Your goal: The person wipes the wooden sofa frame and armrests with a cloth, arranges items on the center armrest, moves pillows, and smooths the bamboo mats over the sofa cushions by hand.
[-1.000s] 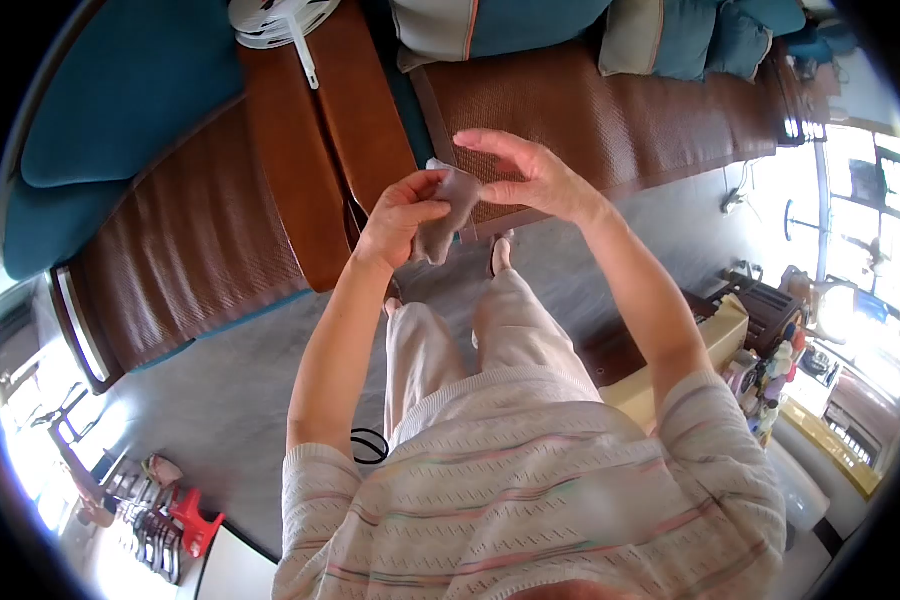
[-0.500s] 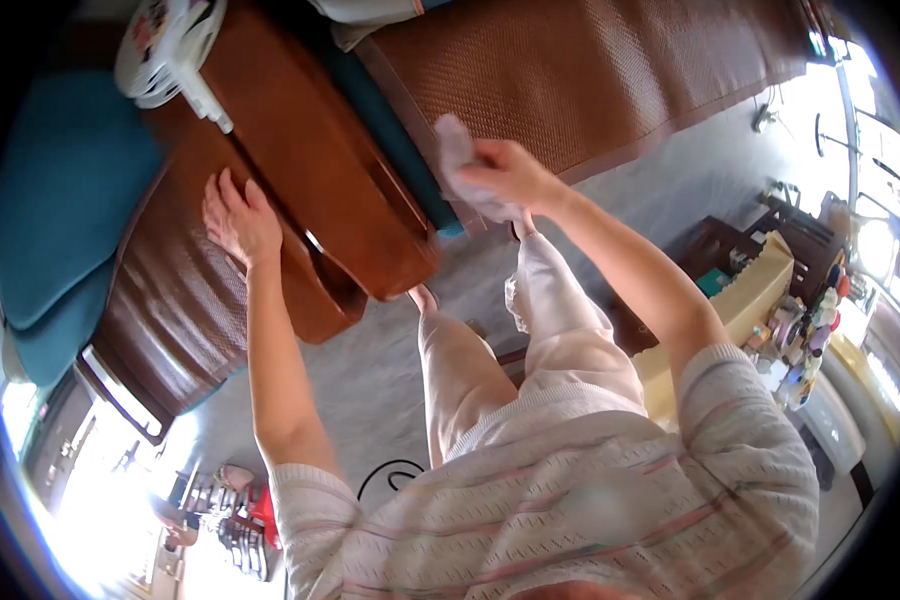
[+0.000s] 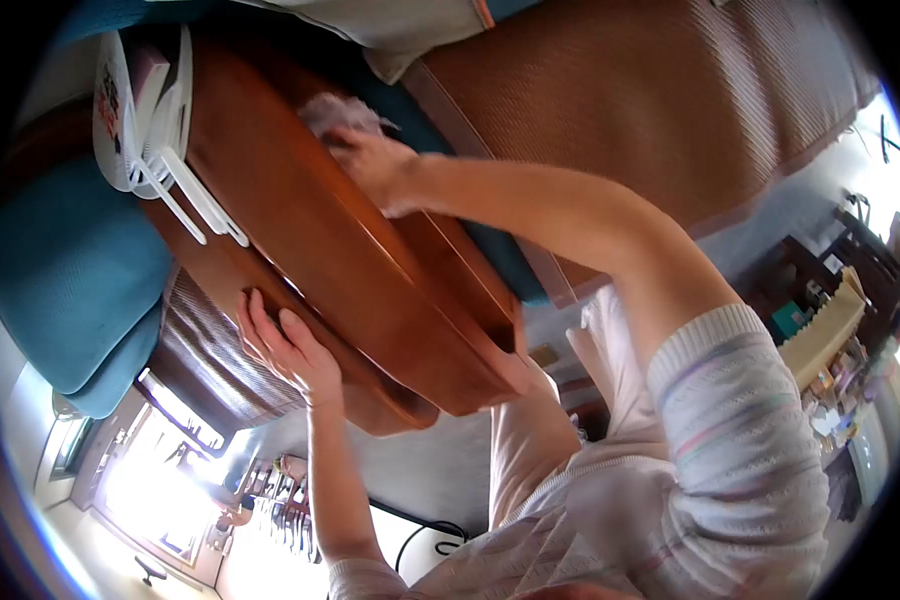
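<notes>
A glossy reddish-brown wooden side table or armrest unit [image 3: 300,190] stands between two seats. My right hand [image 3: 378,172] is closed on a crumpled pale greyish cloth [image 3: 342,115], reaching over the unit's far side near the teal cushion edge. The cloth is partly hidden behind my fingers and blurred. My left hand [image 3: 288,345] lies with fingers stretched out against the near wooden edge, holding nothing. White plastic hand fans [image 3: 115,120] with long handles rest on the unit's upper left end.
Brown woven mats cover the seat [image 3: 610,120] at upper right and the one at left. Teal cushions [image 3: 80,270] lean at far left. A beige fabric piece [image 3: 390,30] lies at the top. Cluttered items [image 3: 835,400] stand at right; a black cable [image 3: 430,535] lies below.
My right hand has moved left with the cloth, from above the floor-side gap to the wooden unit's far side. The view has shifted; my left hand stays at the near edge.
</notes>
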Action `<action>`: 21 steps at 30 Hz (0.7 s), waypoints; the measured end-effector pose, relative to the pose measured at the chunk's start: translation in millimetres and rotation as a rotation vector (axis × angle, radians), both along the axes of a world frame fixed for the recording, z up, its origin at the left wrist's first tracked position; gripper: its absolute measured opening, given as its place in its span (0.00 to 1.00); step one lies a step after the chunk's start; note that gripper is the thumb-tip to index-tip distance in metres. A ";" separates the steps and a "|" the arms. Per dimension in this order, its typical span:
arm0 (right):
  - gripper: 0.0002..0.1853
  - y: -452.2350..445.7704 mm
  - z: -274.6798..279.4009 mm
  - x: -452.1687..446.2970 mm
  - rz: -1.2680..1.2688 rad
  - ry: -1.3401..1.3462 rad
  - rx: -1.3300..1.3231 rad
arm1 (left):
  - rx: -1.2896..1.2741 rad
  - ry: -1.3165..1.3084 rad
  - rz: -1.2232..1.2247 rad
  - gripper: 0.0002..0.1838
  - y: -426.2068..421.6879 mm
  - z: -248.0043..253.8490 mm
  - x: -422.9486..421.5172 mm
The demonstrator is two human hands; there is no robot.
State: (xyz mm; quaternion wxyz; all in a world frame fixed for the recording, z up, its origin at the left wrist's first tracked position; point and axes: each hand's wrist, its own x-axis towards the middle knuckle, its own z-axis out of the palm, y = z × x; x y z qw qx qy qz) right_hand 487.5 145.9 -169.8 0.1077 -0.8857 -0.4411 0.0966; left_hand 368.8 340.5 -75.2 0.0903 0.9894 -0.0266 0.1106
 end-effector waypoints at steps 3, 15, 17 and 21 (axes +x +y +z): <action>0.27 30.1 -16.8 88.4 -0.027 -0.044 -0.086 | -0.006 0.034 0.024 0.21 0.7 0.3 -0.3; 0.22 49.1 -35.8 59.9 -0.017 0.030 0.060 | -0.001 0.095 -0.005 0.23 -6.8 2.3 4.8; 0.21 43.0 -33.7 18.3 0.087 0.068 -0.008 | -0.017 0.100 -0.016 0.23 -3.5 -0.8 3.4; 0.20 20.5 -27.2 -73.1 0.363 0.153 -0.125 | 0.033 0.125 0.005 0.24 -5.8 -0.1 3.1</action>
